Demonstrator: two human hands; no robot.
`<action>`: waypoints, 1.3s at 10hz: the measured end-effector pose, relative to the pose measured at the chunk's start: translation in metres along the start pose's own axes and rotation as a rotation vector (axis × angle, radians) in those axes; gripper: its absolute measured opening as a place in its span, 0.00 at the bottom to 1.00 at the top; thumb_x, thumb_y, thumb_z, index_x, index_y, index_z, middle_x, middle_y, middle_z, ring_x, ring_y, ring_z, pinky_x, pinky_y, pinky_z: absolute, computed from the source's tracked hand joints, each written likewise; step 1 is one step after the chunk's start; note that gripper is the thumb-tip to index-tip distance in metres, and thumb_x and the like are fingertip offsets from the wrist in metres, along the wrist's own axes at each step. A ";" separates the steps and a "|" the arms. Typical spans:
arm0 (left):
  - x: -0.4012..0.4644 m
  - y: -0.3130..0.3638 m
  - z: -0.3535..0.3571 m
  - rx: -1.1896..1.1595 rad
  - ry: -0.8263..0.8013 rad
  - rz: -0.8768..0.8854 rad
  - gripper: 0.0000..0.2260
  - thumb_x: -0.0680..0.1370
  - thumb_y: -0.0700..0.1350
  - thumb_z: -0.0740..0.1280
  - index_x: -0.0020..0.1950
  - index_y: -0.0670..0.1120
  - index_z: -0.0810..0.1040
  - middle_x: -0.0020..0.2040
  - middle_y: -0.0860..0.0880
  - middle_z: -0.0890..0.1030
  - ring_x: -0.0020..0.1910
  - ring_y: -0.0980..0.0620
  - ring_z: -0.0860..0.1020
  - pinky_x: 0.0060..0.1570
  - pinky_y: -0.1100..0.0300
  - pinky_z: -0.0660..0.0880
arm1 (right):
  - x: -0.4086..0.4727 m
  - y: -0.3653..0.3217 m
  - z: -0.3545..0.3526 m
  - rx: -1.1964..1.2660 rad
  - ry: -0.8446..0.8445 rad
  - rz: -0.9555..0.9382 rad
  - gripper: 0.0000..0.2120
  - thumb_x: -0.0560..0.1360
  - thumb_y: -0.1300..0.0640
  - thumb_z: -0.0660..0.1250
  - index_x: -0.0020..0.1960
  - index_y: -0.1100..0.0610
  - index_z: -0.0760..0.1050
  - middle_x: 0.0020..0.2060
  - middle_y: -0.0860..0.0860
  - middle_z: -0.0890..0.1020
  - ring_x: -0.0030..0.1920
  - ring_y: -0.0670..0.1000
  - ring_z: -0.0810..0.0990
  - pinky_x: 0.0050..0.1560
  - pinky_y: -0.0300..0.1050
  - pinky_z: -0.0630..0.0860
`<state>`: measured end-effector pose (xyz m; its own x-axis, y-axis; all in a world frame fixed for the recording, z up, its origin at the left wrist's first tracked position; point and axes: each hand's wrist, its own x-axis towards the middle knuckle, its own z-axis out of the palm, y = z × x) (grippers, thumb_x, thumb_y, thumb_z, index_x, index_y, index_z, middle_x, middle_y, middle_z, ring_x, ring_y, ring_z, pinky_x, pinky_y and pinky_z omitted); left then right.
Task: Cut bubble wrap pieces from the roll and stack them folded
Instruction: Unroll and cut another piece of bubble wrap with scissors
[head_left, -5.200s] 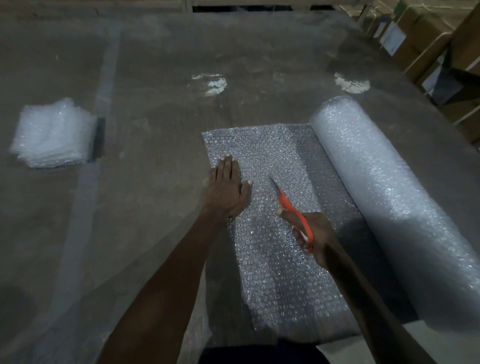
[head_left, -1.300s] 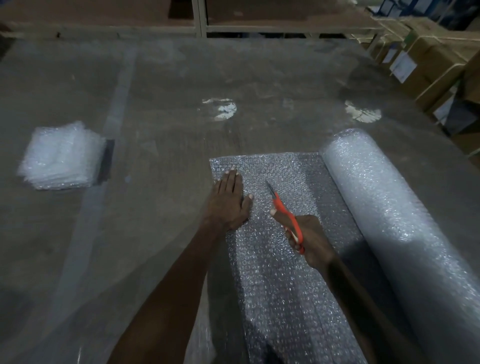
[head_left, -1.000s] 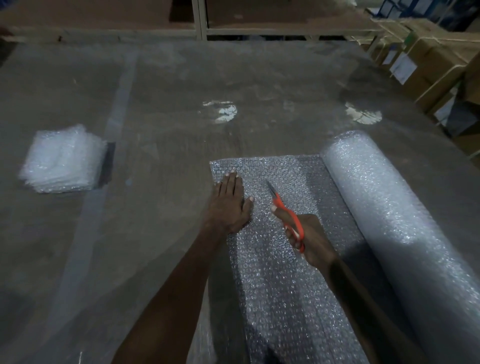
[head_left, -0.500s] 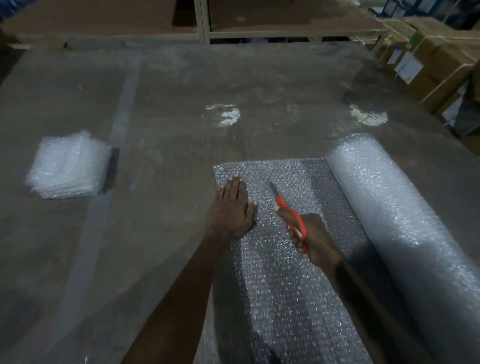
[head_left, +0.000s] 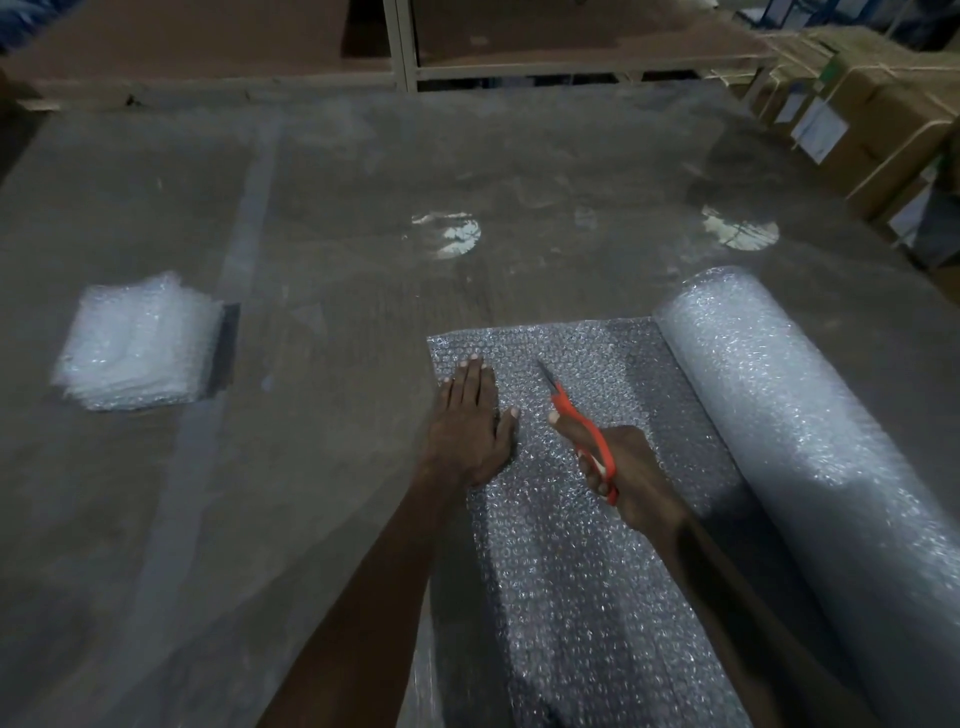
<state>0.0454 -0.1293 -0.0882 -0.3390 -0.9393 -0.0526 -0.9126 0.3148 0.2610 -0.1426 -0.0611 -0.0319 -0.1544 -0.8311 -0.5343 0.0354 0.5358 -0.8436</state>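
A big bubble wrap roll (head_left: 810, 431) lies at the right of the table, with a sheet (head_left: 566, 571) unrolled to its left. My left hand (head_left: 470, 423) presses flat on the sheet's left part, fingers straight. My right hand (head_left: 628, 478) grips orange-handled scissors (head_left: 576, 421), whose blades point away from me along the sheet, near its far edge. A stack of folded bubble wrap pieces (head_left: 137, 345) sits far left on the table.
The table (head_left: 337, 249) is covered by a clear plastic film with light glare spots. Cardboard boxes (head_left: 872, 119) stand at the back right. A shelf frame (head_left: 405, 47) runs along the far edge.
The scissors have advanced along the sheet toward its far edge since five seconds ago. My left hand stays flat on the sheet. The view has tilted up slightly.
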 end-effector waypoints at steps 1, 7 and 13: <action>-0.001 0.000 0.000 -0.001 0.010 0.003 0.34 0.82 0.60 0.41 0.81 0.39 0.46 0.82 0.40 0.45 0.81 0.44 0.44 0.79 0.47 0.44 | 0.003 -0.004 0.003 0.005 0.007 -0.003 0.21 0.68 0.43 0.81 0.37 0.62 0.80 0.26 0.54 0.75 0.22 0.49 0.68 0.23 0.39 0.64; 0.001 -0.001 0.001 -0.030 0.010 -0.006 0.36 0.80 0.62 0.36 0.82 0.40 0.46 0.82 0.42 0.46 0.81 0.46 0.43 0.79 0.47 0.43 | 0.014 -0.017 0.010 -0.004 0.036 0.014 0.20 0.68 0.45 0.80 0.36 0.62 0.80 0.25 0.53 0.76 0.20 0.47 0.69 0.20 0.36 0.64; 0.001 -0.001 0.001 -0.036 0.003 -0.004 0.34 0.82 0.61 0.40 0.82 0.40 0.45 0.82 0.42 0.43 0.81 0.46 0.40 0.78 0.50 0.38 | 0.025 -0.024 0.013 -0.026 0.033 -0.031 0.22 0.68 0.44 0.81 0.38 0.64 0.81 0.25 0.53 0.77 0.21 0.47 0.69 0.21 0.38 0.65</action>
<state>0.0457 -0.1304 -0.0894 -0.3342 -0.9411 -0.0506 -0.9054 0.3056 0.2948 -0.1343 -0.0967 -0.0258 -0.1879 -0.8422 -0.5054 0.0044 0.5139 -0.8579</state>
